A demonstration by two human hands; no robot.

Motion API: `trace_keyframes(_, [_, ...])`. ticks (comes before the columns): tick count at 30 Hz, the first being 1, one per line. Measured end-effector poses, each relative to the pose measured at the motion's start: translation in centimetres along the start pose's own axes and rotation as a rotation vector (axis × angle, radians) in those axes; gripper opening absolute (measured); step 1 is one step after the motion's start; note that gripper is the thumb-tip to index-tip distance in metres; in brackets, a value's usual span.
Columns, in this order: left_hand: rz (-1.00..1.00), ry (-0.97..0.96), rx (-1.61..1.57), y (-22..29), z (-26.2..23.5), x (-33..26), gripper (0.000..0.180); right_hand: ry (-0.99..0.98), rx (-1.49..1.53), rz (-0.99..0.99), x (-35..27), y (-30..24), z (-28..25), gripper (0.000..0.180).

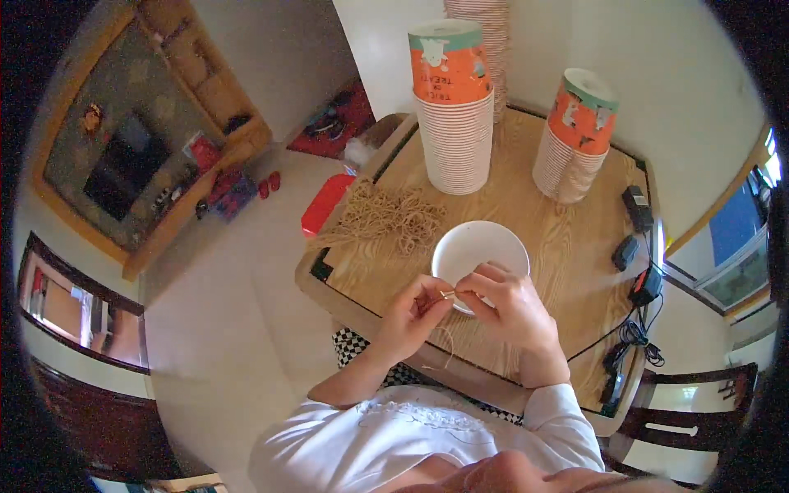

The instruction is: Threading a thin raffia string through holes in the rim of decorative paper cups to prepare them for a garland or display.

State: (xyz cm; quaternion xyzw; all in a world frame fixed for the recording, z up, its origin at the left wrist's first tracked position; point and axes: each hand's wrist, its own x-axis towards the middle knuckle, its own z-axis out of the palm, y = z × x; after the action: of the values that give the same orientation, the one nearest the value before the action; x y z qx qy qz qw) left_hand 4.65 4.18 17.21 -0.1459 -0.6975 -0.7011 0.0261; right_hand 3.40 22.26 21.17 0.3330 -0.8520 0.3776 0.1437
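Both my hands are over the near side of a white round paper bucket (470, 240), which stands open side up on the wooden table. Thumb and fingers of my left hand (411, 316) pinch a thin tan cord (450, 349). My right hand (514, 308) pinches the same cord a little to the right, so the fingertips almost meet. A loose length of it hangs in a curve below the left fingers. Whether the cord passes through the bucket's wall is hidden by my hands. To the left of the bucket lies a tangled heap of similar tan cords (382, 215).
Tall stacks of nested paper buckets, one orange and green (452, 140) and a shorter one (575, 144), stand at the far side, with another stack (500, 57) behind. Black power adapters (637, 209) and cables (637, 337) line the right edge. A red tray (327, 201) sits at the left edge.
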Motion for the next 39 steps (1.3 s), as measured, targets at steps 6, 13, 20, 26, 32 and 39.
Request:
trace_keyframes(6, [-0.102, -0.039, 0.170, 0.5, -1.1, 0.0, 0.007, 0.066, 0.028, 0.106, -0.2, -0.2, 0.1, 0.016])
trace_keyframes(13, [-0.109, -0.028, 0.171, -0.3, -1.2, 0.0, 0.008, 0.071, 0.023, -0.085, 0.4, 0.3, 1.0, 0.017])
trace_keyframes(20, [0.002, 0.015, 0.102, -0.1, -1.0, -0.2, 0.011, 0.069, 0.013, -0.065, 0.4, 0.1, 0.9, 0.011])
trace_keyframes(26, [0.168, 0.077, 0.277, 0.0, -0.5, -0.2, 0.009, 0.057, -0.007, 0.008, 0.5, -0.1, 1.2, 0.005])
trace_keyframes(32, [0.255, 0.124, 0.397, -0.2, -1.9, 0.3, 0.009, 0.227, 0.067, 0.337, 0.2, 3.7, 0.8, 0.012])
trace_keyframes(39, [0.225, 0.102, 0.347, -0.1, -2.9, 1.5, 0.005, 0.012, -0.262, 0.571, -0.9, 11.0, -0.9, 0.017])
